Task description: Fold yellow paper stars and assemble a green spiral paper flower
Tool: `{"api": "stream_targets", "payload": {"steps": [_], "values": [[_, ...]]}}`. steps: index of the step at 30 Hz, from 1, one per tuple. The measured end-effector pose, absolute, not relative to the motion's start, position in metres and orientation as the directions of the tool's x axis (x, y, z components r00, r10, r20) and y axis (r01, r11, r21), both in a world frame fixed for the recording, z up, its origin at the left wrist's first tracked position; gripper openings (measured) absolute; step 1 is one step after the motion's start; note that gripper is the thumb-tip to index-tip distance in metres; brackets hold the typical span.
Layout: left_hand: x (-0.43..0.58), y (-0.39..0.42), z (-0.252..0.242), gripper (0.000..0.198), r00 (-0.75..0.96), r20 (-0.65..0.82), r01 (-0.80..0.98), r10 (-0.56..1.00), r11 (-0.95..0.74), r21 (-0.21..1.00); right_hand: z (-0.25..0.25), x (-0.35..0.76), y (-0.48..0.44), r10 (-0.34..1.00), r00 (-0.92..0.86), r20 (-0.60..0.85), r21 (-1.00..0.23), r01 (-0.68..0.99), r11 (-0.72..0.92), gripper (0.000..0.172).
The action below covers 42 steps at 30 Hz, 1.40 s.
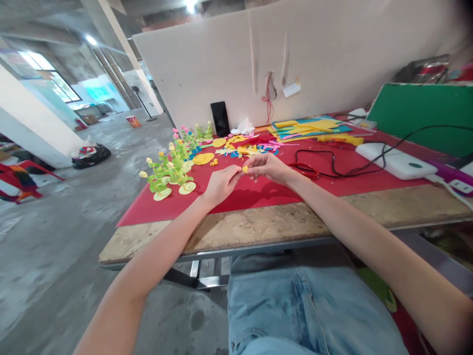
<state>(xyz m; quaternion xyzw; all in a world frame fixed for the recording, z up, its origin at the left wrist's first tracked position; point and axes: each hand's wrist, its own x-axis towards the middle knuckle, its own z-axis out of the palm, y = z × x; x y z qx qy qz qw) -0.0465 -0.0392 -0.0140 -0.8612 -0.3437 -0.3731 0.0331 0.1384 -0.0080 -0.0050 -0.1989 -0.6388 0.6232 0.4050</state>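
Note:
A small yellow piece [245, 169], which looks like folded foam or paper, is pinched between my two hands above the red table cover. My left hand [223, 184] is closed, with thumb and forefinger at the piece's left side. From the right, my right hand [269, 166] grips it with bent fingers. Left of my hands stand several green craft plants [170, 170] with yellow and pink tips on round pale bases. A yellow disc [203, 158] and a few tiny yellow bits [214, 162] lie just beyond my left hand.
Coloured scraps [247, 145] and yellow and blue sheets [308, 127] lie farther back. A black phone [220, 119] leans against the white panel [210, 69]. At right are red handles [308, 170], a yellow tool [342, 140], black cable and a white power strip [395, 160].

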Motion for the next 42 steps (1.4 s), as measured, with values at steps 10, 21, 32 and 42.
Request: {"api": "stream_targets", "payload": {"steps": [10,21,32,42], "values": [[-0.043,-0.048,-0.004,0.021,0.449,0.672,0.564,0.589,-0.770,0.298,-0.007,0.133,-0.011,0.771,-0.585,0.253,-0.960,-0.249,0.126,0.026],[-0.040,-0.047,-0.002,0.024,0.445,0.641,0.523,0.626,-0.762,0.381,-0.003,0.140,-0.011,0.742,-0.621,0.255,-0.953,-0.292,0.083,0.023],[-0.042,-0.043,-0.005,0.024,0.409,0.620,0.596,0.670,-0.710,0.374,-0.002,0.142,-0.008,0.761,-0.605,0.236,-0.961,-0.259,0.092,0.028],[-0.046,-0.042,-0.010,0.020,0.491,0.640,0.658,0.591,-0.733,0.172,-0.002,0.140,-0.007,0.756,-0.579,0.307,-0.952,-0.204,0.230,0.029]]}}
